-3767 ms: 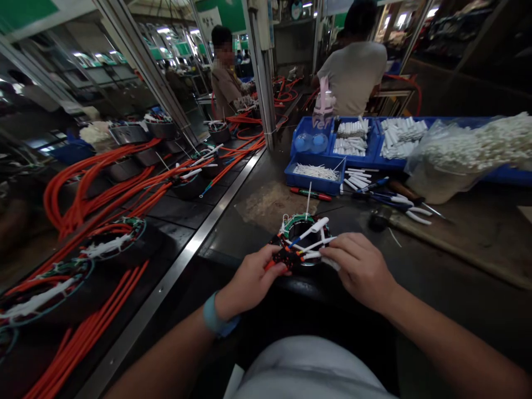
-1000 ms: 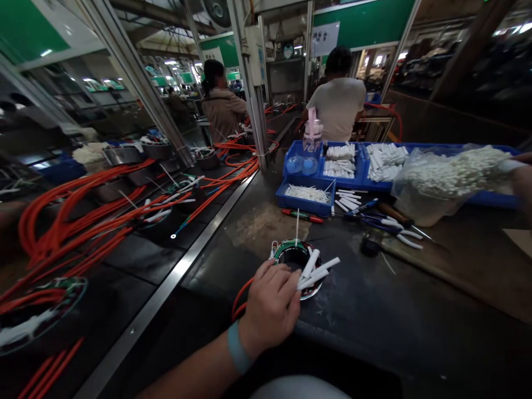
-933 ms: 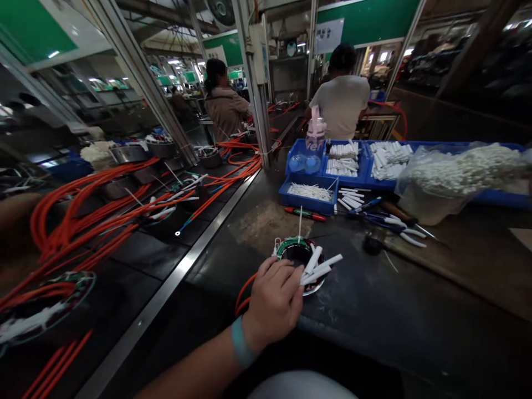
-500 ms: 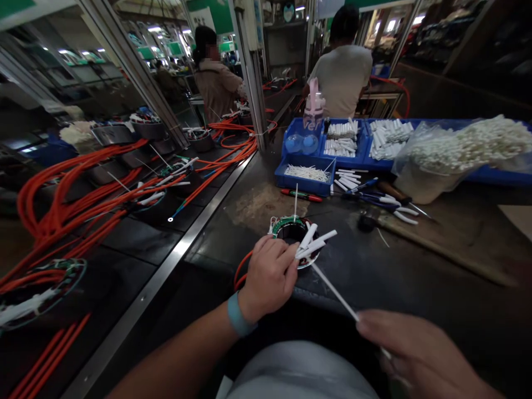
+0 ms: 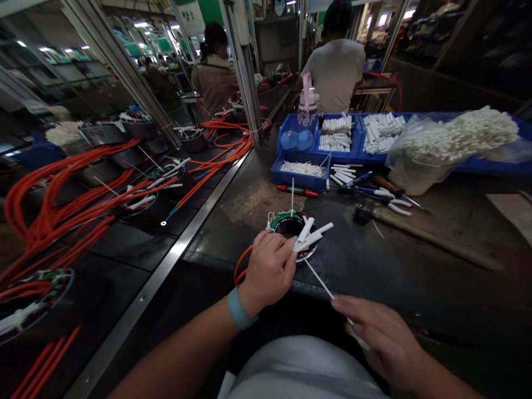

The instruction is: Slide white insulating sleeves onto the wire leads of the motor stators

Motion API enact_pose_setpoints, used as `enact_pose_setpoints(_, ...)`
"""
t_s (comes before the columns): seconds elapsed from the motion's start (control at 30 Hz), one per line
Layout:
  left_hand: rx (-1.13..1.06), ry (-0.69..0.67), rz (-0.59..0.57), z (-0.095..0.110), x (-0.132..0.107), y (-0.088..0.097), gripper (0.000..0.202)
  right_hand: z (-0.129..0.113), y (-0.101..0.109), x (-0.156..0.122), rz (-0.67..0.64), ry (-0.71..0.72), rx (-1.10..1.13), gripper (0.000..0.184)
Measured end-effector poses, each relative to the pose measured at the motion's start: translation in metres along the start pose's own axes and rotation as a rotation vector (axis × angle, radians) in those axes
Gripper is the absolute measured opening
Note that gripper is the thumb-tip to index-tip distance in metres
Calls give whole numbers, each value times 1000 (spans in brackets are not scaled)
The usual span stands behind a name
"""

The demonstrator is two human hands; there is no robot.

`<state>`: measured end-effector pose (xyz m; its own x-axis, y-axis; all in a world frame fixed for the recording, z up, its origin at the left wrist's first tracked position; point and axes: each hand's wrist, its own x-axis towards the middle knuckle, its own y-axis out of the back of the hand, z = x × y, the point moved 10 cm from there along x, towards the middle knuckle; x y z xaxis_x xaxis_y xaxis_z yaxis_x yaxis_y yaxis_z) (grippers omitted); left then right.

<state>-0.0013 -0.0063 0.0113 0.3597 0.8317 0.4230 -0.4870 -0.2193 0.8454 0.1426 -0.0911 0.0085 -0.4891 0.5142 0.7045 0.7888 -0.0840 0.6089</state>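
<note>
A small wound stator with green edging, orange leads and white sleeves sits on the dark bench in front of me. My left hand, with a blue wristband, is closed on its near side and pinches the white sleeves. My right hand is low at the right, closed on a thin white tie that runs slanting up to the stator.
Blue bins of white sleeves and a plastic bag of white parts stand behind. Pliers, a red pen and a hammer lie on the bench. A conveyor at left carries stators with orange cables. Two people work at the back.
My right hand went away to the bag at the right, then came back low with a thin white tie, whose tip now meets the stator. My left hand stayed on the stator.
</note>
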Motion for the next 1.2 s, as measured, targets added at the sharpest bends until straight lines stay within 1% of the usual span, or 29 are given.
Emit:
enact_pose_setpoints(0.07, -1, -3, -2, 0, 0, -1, 29, 5, -14, 26, -6, 31, -89, 25)
enact_pose_setpoints(0.13, 3, -6, -9, 1, 0, -2, 27, 17, -33, 49, -50, 3, -214, 20)
enact_pose_setpoints(0.17, 9, -6, -12, 1, 0, -3, 25, 24, -43, 58, -84, -20, -274, 20)
enact_pose_setpoints(0.23, 16, 1, -14, 1, -1, -5, 23, 35, -57, 67, -144, -58, -357, 24)
enact_pose_setpoints(0.27, 11, 11, -8, 1, -1, -5, 26, 38, -60, 69, -163, -64, -373, 25)
enact_pose_setpoints(0.3, -7, 25, 3, 0, -1, -4, 33, 39, -61, 69, -169, -68, -371, 25)
enact_pose_setpoints(0.4, -157, 108, 76, -8, -2, 1, 66, 42, -56, 66, -159, -112, -267, 21)
enact_pose_setpoints(0.43, -221, 139, 116, -11, -4, 4, 72, 42, -53, 64, -145, -126, -202, 20)
enact_pose_setpoints(0.47, -273, 156, 156, -14, -5, 8, 73, 42, -50, 62, -121, -138, -124, 21)
enact_pose_setpoints(0.5, -303, 155, 192, -15, -6, 11, 67, 43, -47, 60, -84, -157, -42, 21)
enact_pose_setpoints(0.57, -301, 113, 238, -13, -8, 15, 45, 50, -42, 54, 10, -246, 140, 18)
enact_pose_setpoints(0.6, -285, 83, 249, -11, -8, 16, 34, 58, -42, 50, 55, -324, 245, 15)
enact_pose_setpoints(0.63, -274, 53, 259, -9, -9, 16, 28, 67, -44, 44, 88, -418, 357, 11)
enact_pose_setpoints(0.7, -279, 4, 278, -5, -9, 16, 26, 82, -54, 32, 127, -600, 574, 6)
enact_pose_setpoints(0.77, -298, -41, 300, -3, -10, 16, 28, 90, -63, 24, 141, -708, 720, 14)
enact_pose_setpoints(0.8, -304, -59, 309, -2, -10, 16, 29, 91, -65, 21, 140, -733, 750, 17)
enact_pose_setpoints(0.87, -302, -75, 324, 0, -10, 16, 30, 93, -66, 19, 111, -747, 749, 18)
enact_pose_setpoints(0.97, -291, -75, 328, 0, -10, 16, 30, 94, -65, 20, 48, -738, 661, 14)
enact_pose_setpoints(1.03, -286, -72, 329, 0, -10, 16, 30, 95, -64, 25, 29, -735, 603, 13)
enact_pose_setpoints(1.13, -283, -79, 332, 0, -10, 16, 30, 97, -61, 34, 42, -745, 538, 14)
enact_pose_setpoints(1.2, -285, -86, 330, -1, -10, 16, 31, 97, -60, 37, 58, -754, 543, 17)
